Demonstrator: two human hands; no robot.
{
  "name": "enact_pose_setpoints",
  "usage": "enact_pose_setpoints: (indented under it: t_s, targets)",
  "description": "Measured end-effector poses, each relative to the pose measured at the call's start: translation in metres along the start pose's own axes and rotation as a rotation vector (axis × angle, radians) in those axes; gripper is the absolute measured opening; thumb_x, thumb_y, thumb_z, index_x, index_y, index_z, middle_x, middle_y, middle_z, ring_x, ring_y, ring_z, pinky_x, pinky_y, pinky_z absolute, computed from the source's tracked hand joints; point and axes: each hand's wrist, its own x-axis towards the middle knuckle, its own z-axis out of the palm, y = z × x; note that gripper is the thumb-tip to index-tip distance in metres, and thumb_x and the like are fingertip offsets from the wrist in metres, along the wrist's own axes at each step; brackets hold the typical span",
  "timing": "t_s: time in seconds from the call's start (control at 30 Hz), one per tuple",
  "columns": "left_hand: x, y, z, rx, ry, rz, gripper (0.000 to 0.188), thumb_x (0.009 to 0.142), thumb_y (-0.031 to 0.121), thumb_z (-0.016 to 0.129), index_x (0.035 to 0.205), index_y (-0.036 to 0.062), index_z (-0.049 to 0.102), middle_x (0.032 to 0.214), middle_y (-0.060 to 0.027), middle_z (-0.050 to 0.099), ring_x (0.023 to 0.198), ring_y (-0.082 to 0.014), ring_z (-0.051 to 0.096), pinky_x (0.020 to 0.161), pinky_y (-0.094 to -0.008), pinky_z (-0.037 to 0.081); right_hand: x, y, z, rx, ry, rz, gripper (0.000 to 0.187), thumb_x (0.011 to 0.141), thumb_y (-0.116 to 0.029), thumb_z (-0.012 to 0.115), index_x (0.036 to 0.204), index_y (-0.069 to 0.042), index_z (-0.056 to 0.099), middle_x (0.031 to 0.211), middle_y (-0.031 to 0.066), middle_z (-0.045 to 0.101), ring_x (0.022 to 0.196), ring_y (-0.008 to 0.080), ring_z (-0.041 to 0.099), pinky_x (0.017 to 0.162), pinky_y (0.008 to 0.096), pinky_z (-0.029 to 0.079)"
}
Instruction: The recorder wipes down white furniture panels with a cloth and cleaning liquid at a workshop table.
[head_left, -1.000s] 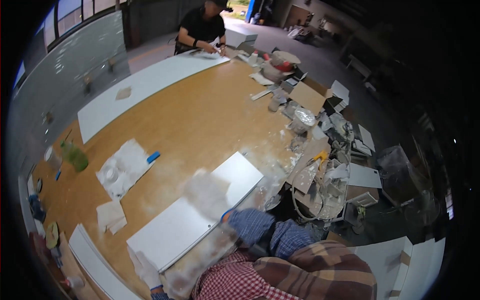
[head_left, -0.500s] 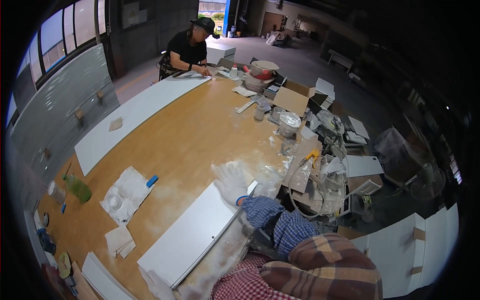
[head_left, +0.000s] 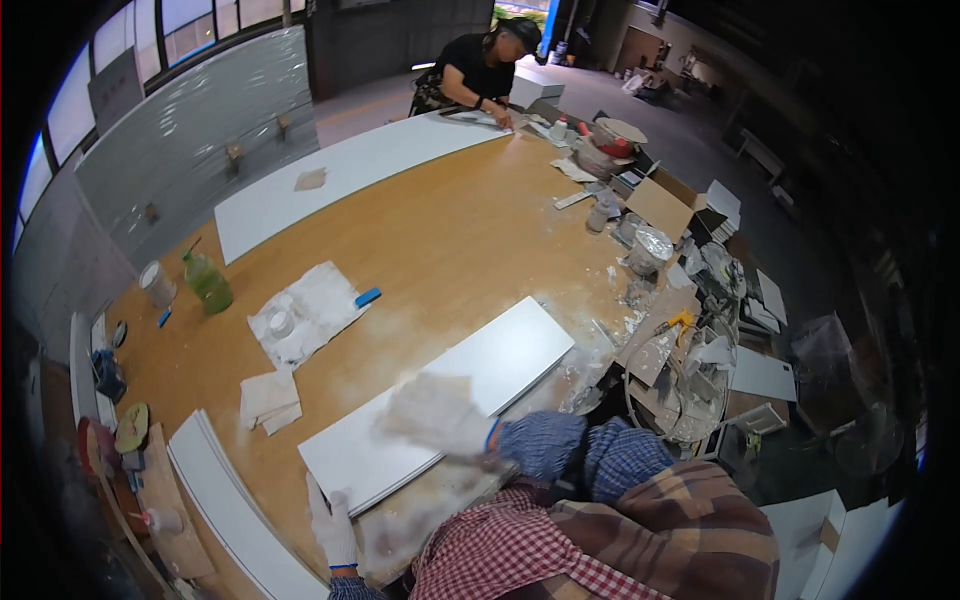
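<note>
Where the white panel (head_left: 510, 345) lies: lower middle of the frame, slanting up toward the right, flat-side up on the brown bench (head_left: 500, 240).
Left hand (head_left: 332, 525): white-gloved, at the panel's lower-left corner, fingers touching its edge; whether the grip is clamped on that corner cannot be told.
Right hand (head_left: 430, 415): white-gloved and blurred, over the panel's middle, with a beige sheet (head_left: 456, 384) showing beside the fingers; blur hides whether the grip is apart, together or clamped on the sheet.
Sleeve (head_left: 542, 444): blue, patterned, coming in from the lower right to the right hand.
Left part of the bench: a green bottle (head_left: 207, 284) just beside a white can (head_left: 157, 284); nearer the middle, a crumpled white cloth (head_left: 322, 298) bearing a round white container (head_left: 281, 322), with a blue block (head_left: 368, 297) at the cloth's right edge; below them, a folded beige cloth (head_left: 268, 402).
Lower left: long white strips (head_left: 230, 505) lying side by side.
Upper middle: a long white board (head_left: 400, 150) along the bench's far edge, a co-worker (head_left: 478, 72) bent over its right end.
Right side: a foil-covered bucket (head_left: 650, 250) and a yellow-handled tool (head_left: 682, 320) among dusty clutter.
</note>
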Motion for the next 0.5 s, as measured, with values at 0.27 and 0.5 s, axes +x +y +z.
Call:
enact_pose_setpoints:
  t_s: [0.27,0.5]
  targets:
    - [0.012,-0.002,0.019,-0.079,-0.131,0.158,0.111,0.083,0.038,0.086,0.167,0.0054,0.022,0.168,-0.0202,0.037,0.150,-0.0348,0.044,0.119,-0.0391,0.041,-0.031,0.071,0.050,-0.297,0.149,0.336,0.054,0.097,-0.034,0.061,0.145,-0.009,0.058,0.131,0.0183,0.063,0.127,0.0372,0.053,0.117,0.0545,0.032]
    - [0.008,-0.005,0.019,0.010,-0.075,0.092,0.108,0.085,0.039,0.085,0.167,0.0068,0.024,0.161,-0.0215,0.047,0.141,-0.0346,0.055,0.114,-0.0392,0.047,0.089,-0.054,0.088,0.040,-0.047,-0.225,0.048,0.097,-0.035,0.060,0.142,-0.017,0.057,0.132,0.0104,0.058,0.131,0.0298,0.049,0.118,0.0498,0.032]
